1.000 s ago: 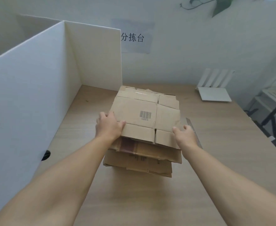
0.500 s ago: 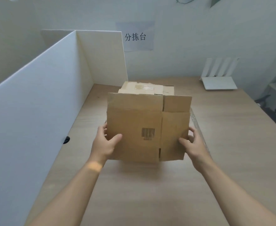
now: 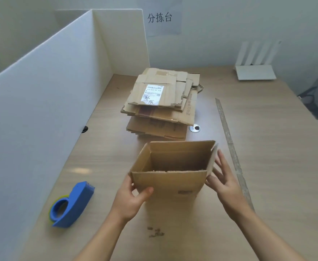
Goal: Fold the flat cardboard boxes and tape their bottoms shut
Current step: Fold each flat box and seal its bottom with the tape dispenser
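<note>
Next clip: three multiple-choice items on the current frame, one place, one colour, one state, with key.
1. The held box is: A flat; B opened, its top open; C taped shut on top.
2. The tape dispenser lies: A on the table by the white partition; B inside the box; C on a chair.
3. The dispenser is: A red; B black; C blue.
Key: 1 B, its inside shows, the left hand gripping a corner, the right hand flat against its side. 2 A, it lies left of the box. 3 C, its body is blue.
</note>
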`<state>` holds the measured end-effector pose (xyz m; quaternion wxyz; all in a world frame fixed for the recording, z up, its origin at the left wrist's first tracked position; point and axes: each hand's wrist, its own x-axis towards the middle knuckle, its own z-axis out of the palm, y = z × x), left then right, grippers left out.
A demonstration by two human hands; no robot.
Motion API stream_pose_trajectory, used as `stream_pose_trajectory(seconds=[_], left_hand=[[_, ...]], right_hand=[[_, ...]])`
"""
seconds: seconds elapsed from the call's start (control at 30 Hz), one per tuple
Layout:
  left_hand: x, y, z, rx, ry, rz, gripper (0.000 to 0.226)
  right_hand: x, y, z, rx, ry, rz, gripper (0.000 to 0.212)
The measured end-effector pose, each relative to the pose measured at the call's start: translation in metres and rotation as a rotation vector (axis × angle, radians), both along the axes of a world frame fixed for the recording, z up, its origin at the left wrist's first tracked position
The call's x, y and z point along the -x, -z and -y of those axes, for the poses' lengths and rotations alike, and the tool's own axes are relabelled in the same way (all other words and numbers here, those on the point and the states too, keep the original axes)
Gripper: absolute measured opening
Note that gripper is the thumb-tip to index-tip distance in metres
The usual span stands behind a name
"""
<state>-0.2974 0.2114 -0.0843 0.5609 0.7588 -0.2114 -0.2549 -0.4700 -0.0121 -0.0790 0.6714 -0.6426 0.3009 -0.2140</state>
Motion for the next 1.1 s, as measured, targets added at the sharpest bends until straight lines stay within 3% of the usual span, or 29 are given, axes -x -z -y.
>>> stream_pose_trajectory(seconds=[0.1,0.3,0.4,0.5,0.77,0.9,1.1], left_hand=[[0.016,0.002,-0.011,0.018,-0.013,-0.023,0.064],[0.02,-0.004,-0.021,-0.053,0.029,0.096,0.103],[0.019,-0.004,-0.02,-0.146,0.027,0.146,0.114],[0.015,-0.007,-0.022,-0.187,0.025,0.226,0.105],[0.004,-0.022,-0.019,-0.291,0.161,0.385,0.073],[0.001,-0.025,-0.024,-0.214,0.115,0.229,0.06],[0.003,-0.026,-0.022,-0.16,0.042,0.236,0.065]], right_hand=[[0.012,-0.003,-0.01,-0.028,-0.117,0.033,0.054],[0.023,-0.002,-0.013,0.141,-0.281,-0.045,0.075],[0.02,0.004,-0.013,0.213,-0.263,-0.057,0.067],[0.017,0.009,-0.013,0.242,-0.231,-0.04,0.054],[0.002,0.015,-0.016,0.519,-0.282,-0.011,0.054],[-0.002,0.018,-0.016,0.455,-0.283,-0.009,0.053],[-0.008,0.009,-0.019,0.339,-0.175,-0.021,0.043]])
